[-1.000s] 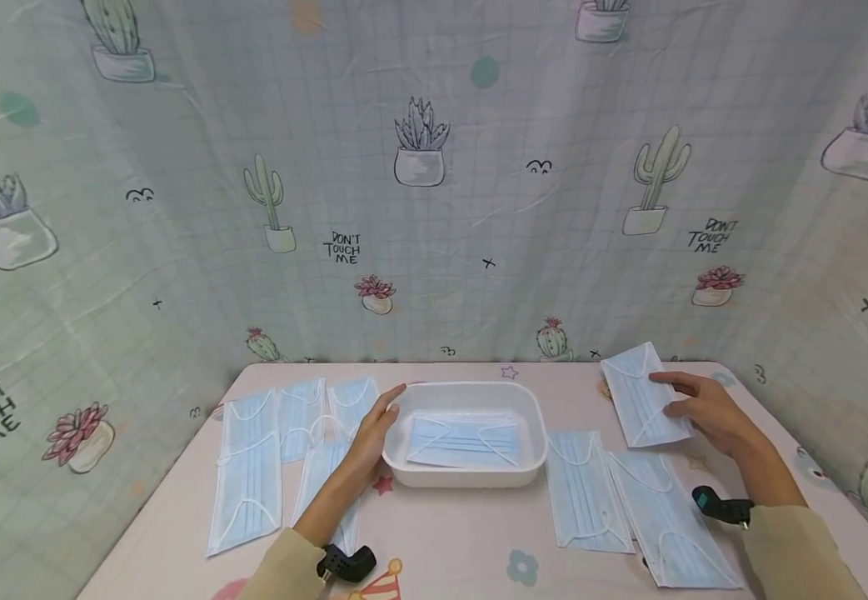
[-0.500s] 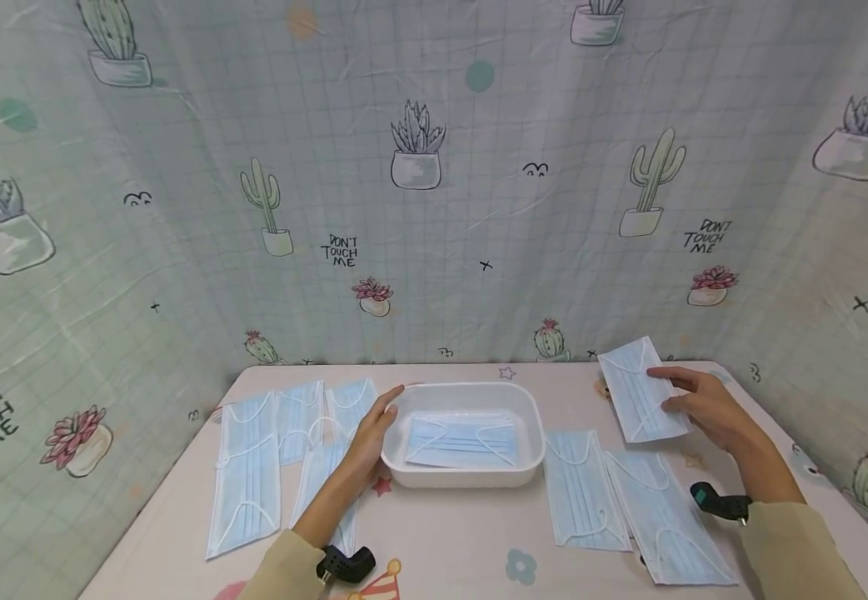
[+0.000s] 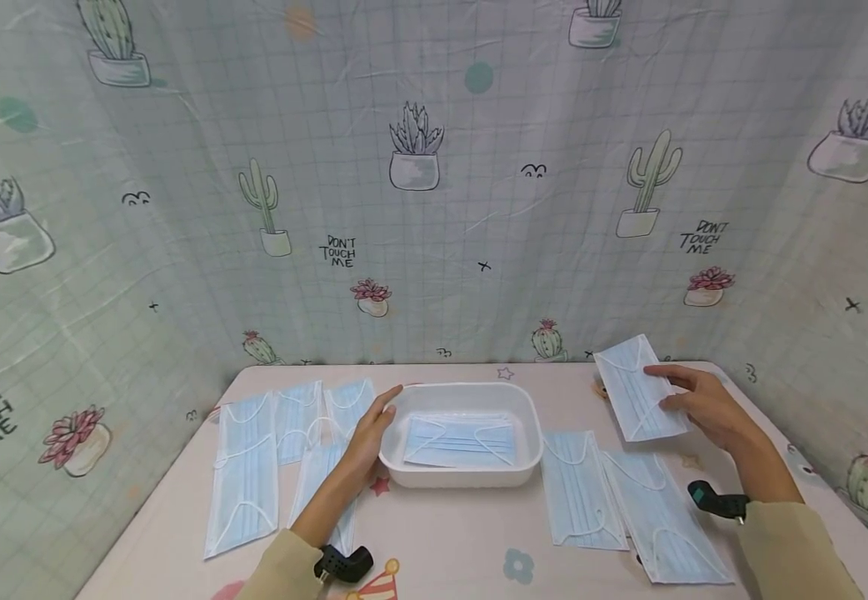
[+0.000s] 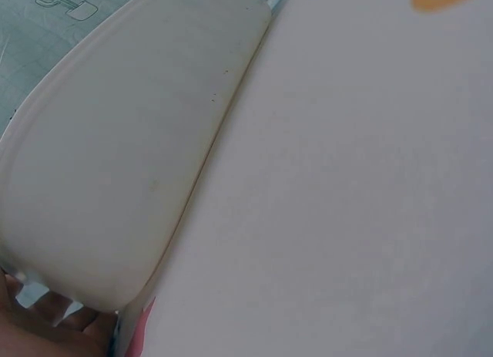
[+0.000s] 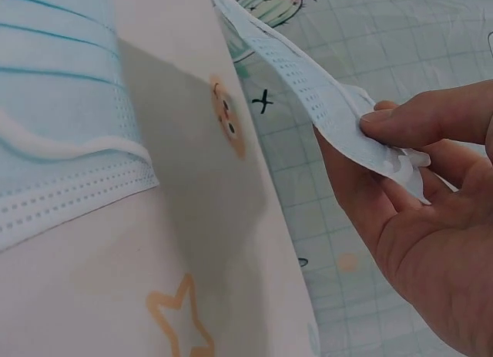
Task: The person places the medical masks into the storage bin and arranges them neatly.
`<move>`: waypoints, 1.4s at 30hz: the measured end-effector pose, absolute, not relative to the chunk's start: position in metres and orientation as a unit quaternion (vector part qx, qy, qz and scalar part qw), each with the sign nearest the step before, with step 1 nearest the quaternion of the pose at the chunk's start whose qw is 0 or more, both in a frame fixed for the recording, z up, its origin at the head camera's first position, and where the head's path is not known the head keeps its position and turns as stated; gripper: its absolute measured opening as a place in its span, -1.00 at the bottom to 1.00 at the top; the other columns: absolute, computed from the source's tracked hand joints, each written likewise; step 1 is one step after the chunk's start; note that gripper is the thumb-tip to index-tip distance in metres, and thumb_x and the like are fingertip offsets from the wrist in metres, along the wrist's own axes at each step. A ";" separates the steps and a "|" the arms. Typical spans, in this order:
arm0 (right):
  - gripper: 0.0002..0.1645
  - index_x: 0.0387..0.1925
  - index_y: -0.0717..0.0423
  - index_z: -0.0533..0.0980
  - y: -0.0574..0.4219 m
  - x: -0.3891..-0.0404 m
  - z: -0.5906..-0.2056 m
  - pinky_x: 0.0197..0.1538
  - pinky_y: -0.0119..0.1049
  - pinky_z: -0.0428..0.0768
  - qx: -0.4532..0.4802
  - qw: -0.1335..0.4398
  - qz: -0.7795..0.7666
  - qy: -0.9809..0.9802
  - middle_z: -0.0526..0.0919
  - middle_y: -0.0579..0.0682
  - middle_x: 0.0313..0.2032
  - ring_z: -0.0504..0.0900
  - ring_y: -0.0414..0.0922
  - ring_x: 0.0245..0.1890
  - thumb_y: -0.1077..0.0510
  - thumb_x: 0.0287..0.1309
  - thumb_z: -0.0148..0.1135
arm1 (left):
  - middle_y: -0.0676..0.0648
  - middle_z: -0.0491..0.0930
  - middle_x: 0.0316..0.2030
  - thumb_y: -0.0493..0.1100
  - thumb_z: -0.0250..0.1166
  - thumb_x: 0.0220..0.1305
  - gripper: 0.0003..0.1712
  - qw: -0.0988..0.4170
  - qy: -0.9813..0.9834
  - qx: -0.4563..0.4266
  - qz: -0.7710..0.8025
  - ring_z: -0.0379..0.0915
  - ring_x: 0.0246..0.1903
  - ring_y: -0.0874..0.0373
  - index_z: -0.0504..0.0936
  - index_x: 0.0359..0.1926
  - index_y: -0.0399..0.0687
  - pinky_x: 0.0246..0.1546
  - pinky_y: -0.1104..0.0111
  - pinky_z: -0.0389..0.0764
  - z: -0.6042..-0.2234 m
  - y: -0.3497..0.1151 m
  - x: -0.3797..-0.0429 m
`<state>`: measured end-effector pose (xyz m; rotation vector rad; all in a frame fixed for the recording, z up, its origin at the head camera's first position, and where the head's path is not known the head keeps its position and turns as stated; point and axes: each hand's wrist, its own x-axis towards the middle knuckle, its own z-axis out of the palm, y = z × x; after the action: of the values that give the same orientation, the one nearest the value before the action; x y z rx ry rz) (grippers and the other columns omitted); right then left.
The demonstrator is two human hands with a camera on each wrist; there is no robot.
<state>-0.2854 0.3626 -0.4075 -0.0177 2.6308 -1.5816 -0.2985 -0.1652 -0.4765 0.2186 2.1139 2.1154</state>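
A white plastic box (image 3: 460, 477) stands mid-table, with a blue face mask (image 3: 460, 440) lying crosswise inside; whether others lie beneath it, I cannot tell. My left hand (image 3: 368, 437) grips the box's left side, its fingers around the corner in the left wrist view. Above the table's right side, my right hand (image 3: 704, 404) pinches another face mask (image 3: 632, 392) between thumb and fingers. This held mask (image 5: 296, 72) is tilted, seen nearly edge-on in the right wrist view. Below it, two masks lie side by side: an inner one (image 3: 582, 492) and an outer one (image 3: 666, 521).
Several more masks, including a long one (image 3: 242, 479), lie left of the box, partly behind my left forearm. The pale printed table (image 3: 441, 542) ends at the back against a cactus-patterned cloth (image 3: 449, 217). Each wrist wears a black device, such as the left one (image 3: 346, 564).
The head view has shifted slightly. Both hands keep their holds on the box and the mask, with hardly any movement.
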 end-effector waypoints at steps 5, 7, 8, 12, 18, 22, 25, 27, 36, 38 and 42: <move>-0.21 0.49 0.44 0.18 0.361 -0.285 -0.402 0.42 0.43 0.19 -0.010 0.033 -0.509 0.860 -0.10 0.51 0.57 0.01 0.52 0.50 0.44 0.25 0.14 | -0.16 0.21 0.54 -0.03 -0.14 0.68 -0.46 0.070 0.703 0.065 0.704 0.10 0.53 -0.18 0.22 0.58 0.22 0.54 -0.14 0.10 -0.475 -0.166 -0.297; -0.22 0.49 0.43 0.18 0.360 -0.284 -0.399 0.41 0.42 0.21 -0.011 0.028 -0.503 0.864 -0.11 0.50 0.58 0.02 0.52 0.50 0.42 0.27 0.16 | -0.16 0.22 0.54 -0.02 -0.14 0.68 -0.45 0.068 0.707 0.069 0.701 0.11 0.53 -0.17 0.21 0.59 0.22 0.53 -0.14 0.11 -0.475 -0.165 -0.297; -0.22 0.49 0.43 0.19 0.359 -0.283 -0.397 0.41 0.42 0.22 -0.011 0.025 -0.501 0.865 -0.10 0.50 0.57 0.03 0.52 0.50 0.42 0.27 0.17 | -0.15 0.22 0.54 -0.01 -0.14 0.68 -0.45 0.068 0.707 0.070 0.700 0.11 0.53 -0.16 0.21 0.59 0.22 0.54 -0.14 0.11 -0.474 -0.165 -0.297; -0.22 0.48 0.44 0.19 0.359 -0.281 -0.393 0.39 0.42 0.24 -0.013 0.021 -0.498 0.867 -0.08 0.50 0.57 0.06 0.52 0.48 0.41 0.27 0.17 | -0.16 0.20 0.55 -0.02 -0.13 0.67 -0.45 0.067 0.708 0.073 0.699 0.08 0.55 -0.17 0.21 0.59 0.21 0.55 -0.16 0.07 -0.475 -0.164 -0.297; -0.23 0.48 0.42 0.19 0.356 -0.281 -0.387 0.38 0.46 0.24 -0.024 0.016 -0.496 0.868 -0.06 0.49 0.57 0.06 0.52 0.48 0.39 0.28 0.17 | -0.18 0.18 0.57 -0.04 -0.13 0.67 -0.45 0.063 0.712 0.073 0.696 0.03 0.57 -0.20 0.22 0.58 0.19 0.56 -0.20 0.00 -0.475 -0.165 -0.297; -0.24 0.48 0.39 0.22 0.354 -0.280 -0.384 0.34 0.20 0.51 -0.027 0.009 -0.477 0.878 -0.01 0.49 0.56 0.14 0.49 0.46 0.36 0.30 0.19 | -0.19 0.17 0.57 -0.04 -0.14 0.68 -0.45 0.064 0.712 0.074 0.695 0.04 0.56 -0.21 0.20 0.59 0.18 0.56 -0.20 0.02 -0.475 -0.165 -0.297; -0.24 0.49 0.37 0.22 0.354 -0.279 -0.382 0.08 -0.34 0.65 -0.031 0.011 -0.474 0.880 0.01 0.49 0.56 0.21 0.46 0.43 0.35 0.31 0.20 | -0.19 0.18 0.56 -0.04 -0.15 0.68 -0.45 0.066 0.709 0.077 0.698 0.06 0.56 -0.20 0.20 0.59 0.18 0.56 -0.17 0.03 -0.476 -0.165 -0.298; -0.23 0.50 0.36 0.22 0.353 -0.278 -0.380 -0.09 -0.60 0.52 -0.035 0.013 -0.481 0.876 0.00 0.48 0.56 0.22 0.44 0.42 0.36 0.31 0.20 | -0.18 0.19 0.55 -0.04 -0.14 0.68 -0.45 0.067 0.705 0.076 0.702 0.06 0.55 -0.18 0.22 0.58 0.19 0.57 -0.15 0.02 -0.476 -0.166 -0.298; -0.27 0.48 0.26 0.30 0.350 -0.275 -0.375 -0.09 -0.54 0.59 -0.052 -0.004 -0.485 0.873 0.08 0.40 0.55 0.48 -0.07 0.16 0.33 0.31 0.22 | -0.17 0.20 0.56 -0.04 -0.13 0.67 -0.45 0.059 0.714 0.075 0.694 0.07 0.55 -0.18 0.23 0.58 0.19 0.57 -0.16 0.01 -0.478 -0.165 -0.300; -0.29 0.48 0.24 0.32 0.349 -0.275 -0.374 -0.08 -0.49 0.63 -0.057 -0.007 -0.489 0.870 0.10 0.39 0.53 0.49 -0.26 0.05 0.33 0.32 0.22 | -0.17 0.20 0.56 -0.04 -0.13 0.67 -0.46 0.061 0.712 0.074 0.696 0.07 0.55 -0.17 0.24 0.57 0.19 0.57 -0.15 0.02 -0.478 -0.165 -0.300; -0.30 0.47 0.24 0.33 0.346 -0.273 -0.373 -0.08 -0.46 0.65 -0.066 -0.011 -0.499 0.864 0.12 0.37 0.51 0.48 -0.41 -0.05 0.33 0.32 0.23 | -0.17 0.20 0.56 -0.05 -0.13 0.67 -0.46 0.062 0.709 0.072 0.699 0.07 0.55 -0.17 0.24 0.57 0.19 0.57 -0.14 0.02 -0.478 -0.165 -0.300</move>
<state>-0.2730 0.3463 -0.3733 -0.2075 2.7335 -1.5779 -0.2999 -0.1651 -0.4781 0.2187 2.1429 2.1125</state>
